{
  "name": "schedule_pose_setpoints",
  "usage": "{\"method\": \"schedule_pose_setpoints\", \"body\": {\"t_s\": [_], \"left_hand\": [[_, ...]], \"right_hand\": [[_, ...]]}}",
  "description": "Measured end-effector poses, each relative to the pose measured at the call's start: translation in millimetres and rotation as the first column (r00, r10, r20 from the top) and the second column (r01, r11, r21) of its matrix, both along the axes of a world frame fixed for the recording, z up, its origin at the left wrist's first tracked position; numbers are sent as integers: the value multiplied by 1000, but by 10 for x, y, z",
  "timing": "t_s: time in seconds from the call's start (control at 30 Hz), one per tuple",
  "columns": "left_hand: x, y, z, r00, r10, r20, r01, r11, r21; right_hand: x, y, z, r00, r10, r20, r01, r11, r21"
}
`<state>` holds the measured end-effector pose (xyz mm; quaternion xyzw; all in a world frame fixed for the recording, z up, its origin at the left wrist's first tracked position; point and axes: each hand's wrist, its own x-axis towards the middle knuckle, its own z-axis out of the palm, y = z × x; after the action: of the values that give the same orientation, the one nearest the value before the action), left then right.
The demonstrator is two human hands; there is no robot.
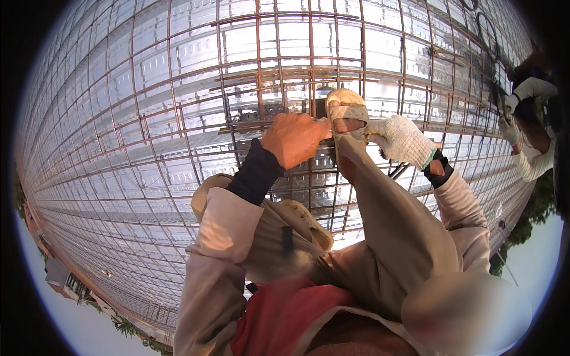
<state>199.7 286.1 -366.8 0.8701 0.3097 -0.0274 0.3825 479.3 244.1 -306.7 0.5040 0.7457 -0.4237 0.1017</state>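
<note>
My left hand is bare, with a black cuff at the wrist. Its fingers are closed in a pinch beside the beige sandal on my foot; whatever they hold is too small to name. On the other side of that sandal, my right hand wears a white knitted glove. Its fingers curl closed at the sandal's edge, and what is inside them is hidden. Dark thin bars show just below the glove; I cannot tell whether they belong to a tool. Under both hands lies a grid of rusty steel reinforcing bars.
Shiny ribbed metal sheeting lies beneath the grid. My other sandal rests on the bars nearer to me. At the right edge a co-worker's gloved hands are over the grid. Dark cable loops lie at the far right.
</note>
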Motion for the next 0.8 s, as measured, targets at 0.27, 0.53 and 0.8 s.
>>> {"method": "schedule_pose_setpoints", "body": {"t_s": [0.27,0.53,0.8], "left_hand": [[46,182,-565,999,53,7,-51,983,-174],[400,260,-502,988,72,138,-67,997,-45],[343,321,-580,979,138,152,-93,958,-273]], "right_hand": [[171,70,-70,984,-149,97,162,978,-135],[625,-112,-327,888,-399,-229,271,857,-439],[608,44,-91,663,-637,-394,486,766,-420]]}}
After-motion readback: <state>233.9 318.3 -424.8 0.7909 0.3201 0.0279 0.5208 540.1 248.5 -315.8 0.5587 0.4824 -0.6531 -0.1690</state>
